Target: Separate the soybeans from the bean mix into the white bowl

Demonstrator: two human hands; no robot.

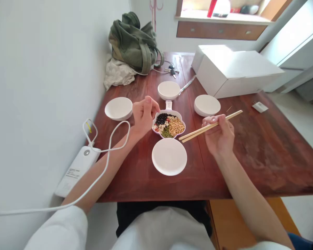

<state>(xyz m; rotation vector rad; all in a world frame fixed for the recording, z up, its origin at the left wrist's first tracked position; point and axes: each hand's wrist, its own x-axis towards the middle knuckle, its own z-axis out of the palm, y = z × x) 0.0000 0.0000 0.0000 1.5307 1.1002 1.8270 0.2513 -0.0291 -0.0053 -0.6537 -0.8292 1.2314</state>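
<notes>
"What are your hands doing right now?"

"My right hand [219, 133] is grasping a pair of thin pale wooden chopsticks [211, 125], its fingers closed around them partway along. My left hand [144, 116] is curled inward, its fingers [149, 104] clenched loosely. Nothing shows in them, though the hand hides its own palm, so I can't be sure."

"And the beans?"

"They're in a white flower-shaped dish with a short handle [169, 113], on a dark reddish wooden table [253, 163]. I can see glossy black beans [161, 119], round yellow soybeans [176, 126] and small green mung beans [167, 132]. Around the dish stand four round white saucers [169, 157]."

"Where are you up to?"

"The chopstick tips hang just beside the dish's right rim, outside it, with nothing pinched between them. My left hand is right by the opposite rim. Getting a bean would call for a short move over the dish and a gentle, steady closing of the tips."
</notes>
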